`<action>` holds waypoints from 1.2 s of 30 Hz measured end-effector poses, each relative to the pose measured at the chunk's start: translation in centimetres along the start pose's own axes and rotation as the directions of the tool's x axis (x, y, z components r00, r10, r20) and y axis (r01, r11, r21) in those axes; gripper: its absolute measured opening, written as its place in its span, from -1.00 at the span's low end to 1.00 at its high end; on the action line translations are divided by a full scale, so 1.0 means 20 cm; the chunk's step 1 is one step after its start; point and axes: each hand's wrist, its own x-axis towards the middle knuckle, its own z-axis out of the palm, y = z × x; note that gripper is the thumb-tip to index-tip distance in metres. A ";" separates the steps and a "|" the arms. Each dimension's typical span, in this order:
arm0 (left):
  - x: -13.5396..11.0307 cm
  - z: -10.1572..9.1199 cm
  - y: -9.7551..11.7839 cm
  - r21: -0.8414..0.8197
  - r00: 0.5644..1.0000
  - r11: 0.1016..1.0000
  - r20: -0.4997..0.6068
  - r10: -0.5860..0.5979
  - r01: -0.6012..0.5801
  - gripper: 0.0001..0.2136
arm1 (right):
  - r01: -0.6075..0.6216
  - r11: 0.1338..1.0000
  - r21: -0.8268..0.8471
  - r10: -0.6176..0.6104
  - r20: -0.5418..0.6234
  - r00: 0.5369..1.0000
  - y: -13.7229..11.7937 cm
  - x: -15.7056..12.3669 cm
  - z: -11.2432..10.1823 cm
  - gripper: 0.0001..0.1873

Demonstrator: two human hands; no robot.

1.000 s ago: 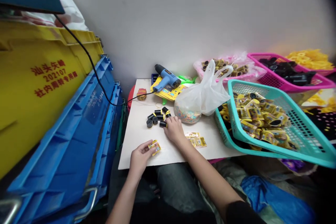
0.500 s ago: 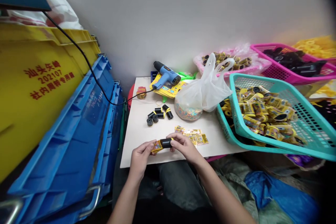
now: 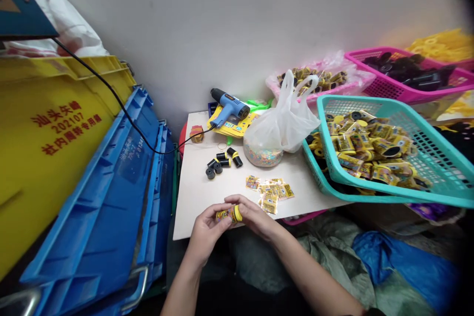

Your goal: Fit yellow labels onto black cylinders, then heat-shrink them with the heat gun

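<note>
A small canister [image 3: 228, 214] with a yellow end and a printed yellow sleeve around it lies between my two hands above the table's front edge. My left hand [image 3: 208, 226] grips it with thumb and fingers at the left end. Around its right, yellow end, my right hand [image 3: 255, 217] is closed, fingertips over the top. Just right of them, several flat printed sleeves [image 3: 276, 191] are scattered on the white table [image 3: 192, 197]. Farther back stands a loose group of black canisters [image 3: 224, 159], some with yellow ends and no sleeve.
A blue heat gun [image 3: 229, 107] rests on yellow cards [image 3: 237, 126]; its cable runs left. Beside it sits a knotted plastic bag [image 3: 285, 128] of colourful bits. Teal baskets [image 3: 333, 168] of sleeved canisters overhang the right side. Blue crates [image 3: 96, 207] stand left, pink baskets [image 3: 400, 90] back right.
The printed sleeve now covers the canister's black body, which showed bare before. My right hand has moved left, closer to my left hand, and the canister has dropped slightly in view.
</note>
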 end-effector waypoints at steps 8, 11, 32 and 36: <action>-0.03 0.05 0.06 0.012 1.000 1.000 -0.006 0.028 -0.028 -0.64 | 0.026 0.987 0.160 -0.030 0.021 0.999 0.01 -0.02 0.05 -0.36; -0.02 0.05 0.05 0.048 0.999 0.998 -0.025 0.047 -0.045 -0.65 | 0.064 0.987 0.150 -0.064 -0.007 0.998 0.02 -0.01 0.05 -0.38; -0.01 0.17 0.04 -0.135 0.997 0.991 0.080 -0.004 0.015 -0.29 | 0.492 0.400 -0.773 -0.653 0.136 0.745 -0.35 -0.23 -0.06 -0.48; 0.02 0.18 0.06 -0.025 0.998 0.999 0.051 -0.036 0.037 -0.49 | -0.054 -0.169 -0.984 -0.954 0.149 0.261 -0.74 -0.40 -0.28 -0.38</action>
